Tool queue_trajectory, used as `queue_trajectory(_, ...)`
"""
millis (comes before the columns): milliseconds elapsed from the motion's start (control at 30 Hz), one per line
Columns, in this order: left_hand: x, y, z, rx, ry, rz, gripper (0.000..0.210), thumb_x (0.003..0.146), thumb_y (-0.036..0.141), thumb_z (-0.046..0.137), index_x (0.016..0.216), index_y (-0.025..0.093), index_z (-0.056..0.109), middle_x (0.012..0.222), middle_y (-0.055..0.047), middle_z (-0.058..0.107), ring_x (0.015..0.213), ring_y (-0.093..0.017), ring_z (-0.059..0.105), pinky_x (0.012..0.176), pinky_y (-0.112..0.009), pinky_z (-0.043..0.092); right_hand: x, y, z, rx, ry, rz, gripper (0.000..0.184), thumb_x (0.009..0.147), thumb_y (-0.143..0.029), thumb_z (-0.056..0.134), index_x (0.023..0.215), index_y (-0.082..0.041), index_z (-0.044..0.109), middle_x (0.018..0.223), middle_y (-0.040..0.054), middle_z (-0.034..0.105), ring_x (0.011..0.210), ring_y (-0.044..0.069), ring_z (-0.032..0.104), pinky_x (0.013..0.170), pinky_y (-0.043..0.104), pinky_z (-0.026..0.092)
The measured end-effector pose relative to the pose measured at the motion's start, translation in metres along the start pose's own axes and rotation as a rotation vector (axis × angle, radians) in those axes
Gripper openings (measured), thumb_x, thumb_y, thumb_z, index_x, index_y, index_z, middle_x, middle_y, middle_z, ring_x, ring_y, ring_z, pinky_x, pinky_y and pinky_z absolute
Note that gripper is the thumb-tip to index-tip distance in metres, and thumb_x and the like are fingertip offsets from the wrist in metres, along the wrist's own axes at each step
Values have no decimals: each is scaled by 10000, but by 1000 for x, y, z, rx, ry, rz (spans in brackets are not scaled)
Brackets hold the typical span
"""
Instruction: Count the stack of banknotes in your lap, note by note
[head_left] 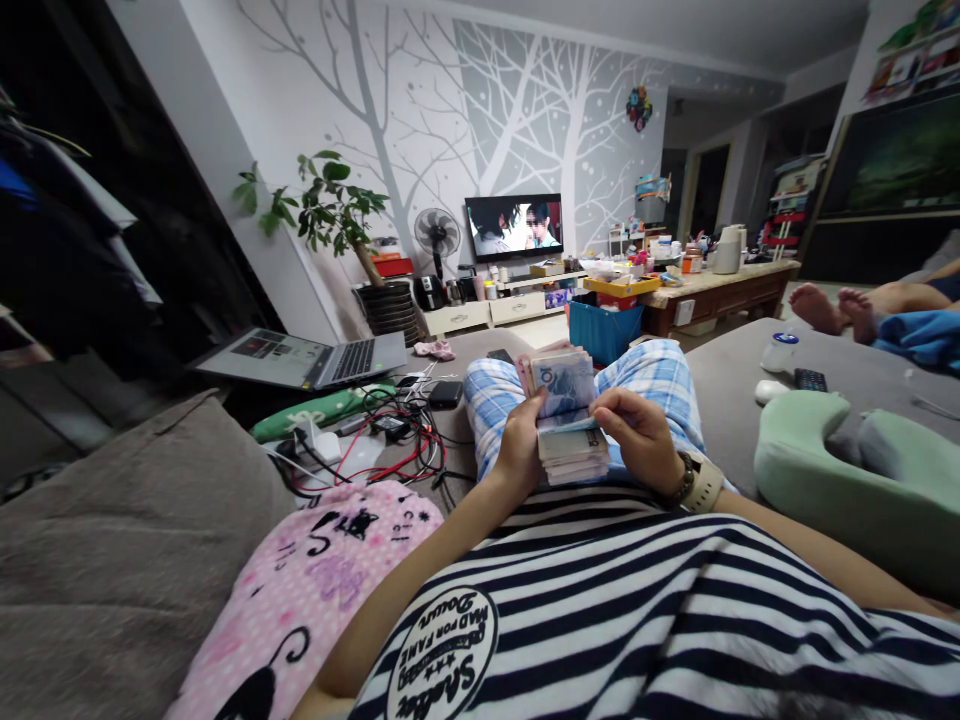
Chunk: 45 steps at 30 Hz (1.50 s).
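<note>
A thick stack of banknotes [574,456] is held above my lap, its upper notes bent up and blue with a "10" on the face. My left hand [523,438] is closed round the stack's left side, the thumb lying across the notes. At the right edge, my right hand [637,432] pinches a blue banknote [568,422] between thumb and fingers. A light-strapped watch [702,484] and a dark bracelet are on my right wrist. Blue checked trousers [660,385] lie under both hands.
On my left are an open laptop [315,358], tangled cables [397,440] and a pink patterned cloth [330,570]. A green neck pillow [795,450], a white mouse [770,391] and a remote [811,380] lie on my right. Another person's bare feet [832,308] rest beyond them.
</note>
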<state>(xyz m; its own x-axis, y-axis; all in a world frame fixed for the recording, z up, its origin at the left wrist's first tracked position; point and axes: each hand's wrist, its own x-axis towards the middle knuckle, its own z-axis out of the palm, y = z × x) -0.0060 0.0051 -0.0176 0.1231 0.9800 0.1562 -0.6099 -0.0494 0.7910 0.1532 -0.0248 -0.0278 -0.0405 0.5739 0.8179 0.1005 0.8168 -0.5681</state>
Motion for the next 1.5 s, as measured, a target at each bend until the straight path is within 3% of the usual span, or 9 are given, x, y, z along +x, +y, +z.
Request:
queue_trajectory(100, -4, 3, 6, -21, -26, -64, 286, 701, 344, 791, 893, 139, 738, 869, -70, 786, 998, -304, 728, 906, -403, 568, 0, -2, 0, 11, -11, 9, 251, 948, -352, 616, 742, -212, 645, 661, -3, 625, 623, 156, 541, 614, 306, 430)
queue_trajectory(267, -3, 2, 6, -21, -11, -36, 243, 698, 336, 788, 844, 151, 730, 837, -74, 780, 1011, -314, 721, 903, -407, 566, 0, -3, 0, 36, -15, 17, 260, 940, -358, 631, 723, -216, 642, 633, -4, 644, 585, 150, 552, 589, 304, 429)
queue_trajectory(633, -7, 5, 8, 70, 56, 27, 234, 586, 312, 831, 697, 170, 683, 775, -69, 773, 1072, -335, 707, 930, -405, 557, 8, -1, 4, 76, 200, 171, 326, 818, -461, 765, 710, -217, 576, 625, -32, 506, 578, 129, 419, 547, 286, 356)
queue_trajectory(833, -14, 8, 13, 67, 0, -9, 229, 571, 289, 830, 716, 172, 697, 845, -93, 791, 1101, -350, 703, 946, -431, 558, 13, 4, 3, 83, 227, 259, 397, 819, -550, 726, 701, -217, 545, 598, -48, 471, 553, 121, 394, 536, 282, 329)
queue_trajectory(1500, -8, 4, 9, -1, -56, -44, 335, 721, 388, 804, 970, 170, 750, 934, -80, 799, 1118, -329, 704, 948, -419, 566, 3, -1, 2, -80, 179, 97, 358, 967, -476, 587, 718, -220, 565, 632, -28, 460, 609, 150, 404, 593, 307, 342)
